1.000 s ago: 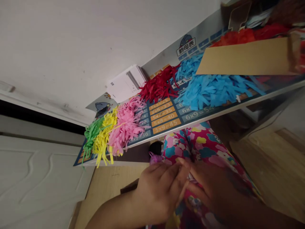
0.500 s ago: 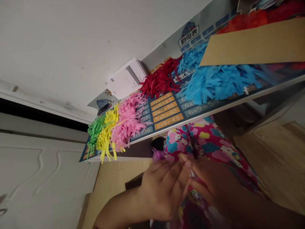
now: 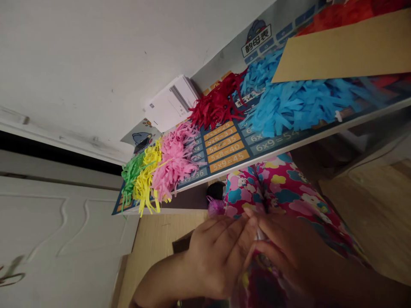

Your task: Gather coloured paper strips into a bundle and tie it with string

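My left hand (image 3: 215,252) and my right hand (image 3: 289,250) meet in my lap, below the table edge, over flowery trousers (image 3: 279,188). Fingers of both hands are pinched together around a small clear, shiny thing (image 3: 259,234) that I cannot name. Above them the table (image 3: 298,143) carries heaps of shredded paper: green (image 3: 130,173), yellow (image 3: 146,177), pink (image 3: 175,160), red (image 3: 218,107) and blue (image 3: 289,100).
A brown cardboard sheet (image 3: 346,49) lies over the blue and red shreds at the back right. A white box (image 3: 168,105) leans on the wall. A times-table mat (image 3: 226,149) covers the table. A white door (image 3: 58,231) is at left, wood floor (image 3: 379,209) at right.
My hands have stayed pinched together in my lap, shifting slightly right. The view has drifted, so the table and paper heaps sit a little higher and further right.
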Motion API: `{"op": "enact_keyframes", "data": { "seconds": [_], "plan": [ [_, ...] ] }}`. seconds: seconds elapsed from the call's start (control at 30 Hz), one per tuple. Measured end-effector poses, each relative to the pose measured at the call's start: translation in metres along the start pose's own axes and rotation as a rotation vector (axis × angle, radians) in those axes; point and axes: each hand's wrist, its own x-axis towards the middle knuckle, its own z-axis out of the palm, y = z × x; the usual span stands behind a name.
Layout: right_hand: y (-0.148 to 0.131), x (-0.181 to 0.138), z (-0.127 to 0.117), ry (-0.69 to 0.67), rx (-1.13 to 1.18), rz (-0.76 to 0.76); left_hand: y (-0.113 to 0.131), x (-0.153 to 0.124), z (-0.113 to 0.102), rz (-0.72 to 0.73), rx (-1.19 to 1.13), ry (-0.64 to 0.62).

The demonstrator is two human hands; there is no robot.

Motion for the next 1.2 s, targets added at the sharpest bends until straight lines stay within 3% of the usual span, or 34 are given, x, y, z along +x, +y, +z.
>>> {"op": "enact_keyframes", "data": {
  "seconds": [0.2,0.4,0.63,0.87,1.03,1.2],
  "plan": [
    [-0.002,0.003,-0.001,0.005,-0.027,-0.023,0.001,0.001,-0.004,0.008,-0.003,-0.039],
    [-0.003,0.001,-0.001,0.036,-0.051,-0.025,0.004,0.007,-0.005,0.021,0.029,0.003],
    [0.010,-0.009,0.005,0.023,-0.047,0.022,0.007,0.008,0.001,0.002,0.066,-0.147],
    [0.049,-0.017,-0.006,0.129,0.005,-0.027,-0.005,-0.024,0.031,-0.234,-0.062,0.201],
    [0.048,-0.003,-0.018,0.140,0.023,-0.146,-0.010,-0.026,0.053,-0.209,-0.159,0.462],
    [0.038,0.023,-0.022,0.009,-0.012,-0.272,-0.014,-0.017,0.060,-0.170,-0.197,0.520]
  ]
}}
